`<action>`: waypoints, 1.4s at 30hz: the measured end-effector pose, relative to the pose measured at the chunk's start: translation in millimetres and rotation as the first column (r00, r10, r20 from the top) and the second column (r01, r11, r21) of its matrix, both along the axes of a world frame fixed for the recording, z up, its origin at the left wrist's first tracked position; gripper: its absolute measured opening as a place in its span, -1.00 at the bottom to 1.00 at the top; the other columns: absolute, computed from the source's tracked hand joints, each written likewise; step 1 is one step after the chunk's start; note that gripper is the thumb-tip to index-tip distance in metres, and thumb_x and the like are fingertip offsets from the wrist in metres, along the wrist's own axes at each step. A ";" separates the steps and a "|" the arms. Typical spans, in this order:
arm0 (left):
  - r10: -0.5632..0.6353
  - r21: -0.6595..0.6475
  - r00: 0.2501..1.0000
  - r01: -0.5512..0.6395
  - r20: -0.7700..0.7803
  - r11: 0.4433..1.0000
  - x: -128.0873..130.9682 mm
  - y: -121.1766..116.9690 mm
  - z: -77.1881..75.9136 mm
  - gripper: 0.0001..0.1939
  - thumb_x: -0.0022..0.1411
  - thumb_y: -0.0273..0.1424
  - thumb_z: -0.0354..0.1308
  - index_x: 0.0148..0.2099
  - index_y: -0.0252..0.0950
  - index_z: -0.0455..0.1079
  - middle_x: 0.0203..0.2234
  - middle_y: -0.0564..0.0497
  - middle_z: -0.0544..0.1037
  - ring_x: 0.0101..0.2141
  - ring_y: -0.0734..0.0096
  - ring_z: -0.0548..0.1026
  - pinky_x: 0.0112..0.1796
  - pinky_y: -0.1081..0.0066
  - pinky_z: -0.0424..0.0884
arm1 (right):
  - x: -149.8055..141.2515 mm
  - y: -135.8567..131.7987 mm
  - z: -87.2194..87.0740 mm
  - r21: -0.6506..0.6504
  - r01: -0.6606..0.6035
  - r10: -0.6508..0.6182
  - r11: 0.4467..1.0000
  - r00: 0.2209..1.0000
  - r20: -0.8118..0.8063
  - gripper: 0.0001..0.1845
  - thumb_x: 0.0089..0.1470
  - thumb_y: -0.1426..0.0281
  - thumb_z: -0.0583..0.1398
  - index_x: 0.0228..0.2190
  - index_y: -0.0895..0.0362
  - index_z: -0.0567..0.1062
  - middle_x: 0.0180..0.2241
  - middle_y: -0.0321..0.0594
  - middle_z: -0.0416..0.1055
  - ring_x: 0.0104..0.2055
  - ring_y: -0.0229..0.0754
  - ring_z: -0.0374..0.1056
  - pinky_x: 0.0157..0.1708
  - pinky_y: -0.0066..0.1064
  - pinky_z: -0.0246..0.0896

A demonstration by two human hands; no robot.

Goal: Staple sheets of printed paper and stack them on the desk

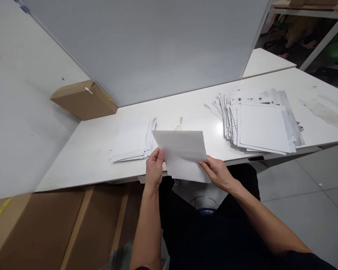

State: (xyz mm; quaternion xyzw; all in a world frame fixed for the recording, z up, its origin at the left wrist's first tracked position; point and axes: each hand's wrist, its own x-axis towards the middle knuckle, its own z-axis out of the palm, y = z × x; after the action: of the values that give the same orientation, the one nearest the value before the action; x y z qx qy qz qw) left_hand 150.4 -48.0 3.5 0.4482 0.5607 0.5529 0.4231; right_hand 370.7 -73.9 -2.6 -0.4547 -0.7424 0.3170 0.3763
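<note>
A white sheet of paper (183,152) is held up over the front edge of the table, tilted toward me. My left hand (155,165) pinches its left edge between thumb and fingers. On the opposite side, my right hand (216,170) grips the lower right edge, thumb on top. Left of the sheet lies a low stack of white papers (131,138), its edges uneven. To the right sits a taller, messier pile of papers (263,125), some with dark marks, several sheets curling at its left side.
A white table (84,150) runs along a grey panel (157,48). At the back left, a cardboard box (86,99) leans by the wall. Large cardboard boxes (53,225) stand below the table at the lower left. Grey floor tiles (304,187) show at right.
</note>
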 end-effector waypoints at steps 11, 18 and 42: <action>0.044 0.322 0.994 -0.009 -0.103 0.947 8.4 0.9 36.1 -0.48 0.10 -0.19 0.18 0.11 -0.19 0.25 -0.21 -0.06 0.50 -0.17 0.33 0.45 -0.11 0.31 0.35 | -12.0 45.4 21.7 -0.076 -0.017 -0.013 0.997 0.927 -0.374 -0.77 0.10 0.27 0.12 -0.21 0.10 0.40 -0.26 -0.20 0.40 -0.20 -0.16 0.33 -0.24 -0.35 0.23; 0.049 0.362 0.995 -0.012 -0.091 0.932 12.8 2.1 29.0 -0.70 0.15 -0.24 0.13 -0.08 -0.23 0.33 -0.30 -0.02 0.49 -0.22 0.41 0.44 -0.15 0.38 0.33 | -14.5 46.2 11.2 -0.138 -0.038 -0.014 0.990 0.933 -0.359 -0.78 0.09 0.29 0.12 -0.23 0.10 0.44 -0.20 -0.18 0.41 -0.13 -0.13 0.32 -0.16 -0.32 0.21; -0.059 0.185 0.974 0.101 -0.220 0.977 -10.6 4.6 -10.1 -0.51 -0.01 -0.36 0.24 0.01 -0.19 0.26 0.00 -0.10 0.38 0.06 0.21 0.30 0.04 0.18 0.18 | -6.3 54.6 119.5 0.279 -0.201 -0.080 0.939 0.662 0.746 -0.75 0.01 0.66 0.02 -0.46 0.12 0.39 -0.61 -0.22 0.31 -0.38 -0.12 0.21 -0.04 0.09 -0.18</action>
State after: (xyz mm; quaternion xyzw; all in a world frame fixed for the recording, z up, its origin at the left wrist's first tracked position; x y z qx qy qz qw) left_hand 139.8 -43.4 -6.6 0.5668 0.5273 0.5362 0.3364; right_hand 364.4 -19.3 116.9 -0.4473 -0.8886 -0.0173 0.0998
